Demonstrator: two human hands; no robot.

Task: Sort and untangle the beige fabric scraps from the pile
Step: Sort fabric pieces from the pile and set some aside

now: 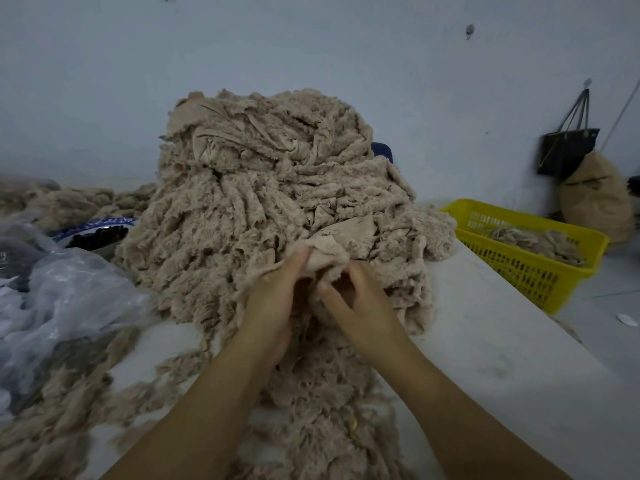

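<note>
Loose scraps (322,420) trail over the white table (502,344) right under my forearms. Just past them, my left hand (273,303) and right hand (363,306) sit close together, both with fingers curled into one smooth beige scrap (329,254) at the foot of the pile (249,188). The left pinches its upper fold. The scrap lies against the heap, which rises tall behind it. A crumpled plastic bag (69,299) is off to my left, with a blue-rimmed bowl (100,225) beyond it. To my right, a yellow basket (526,271) holds more scraps. A black bag (568,150) hangs on the far wall.
</note>
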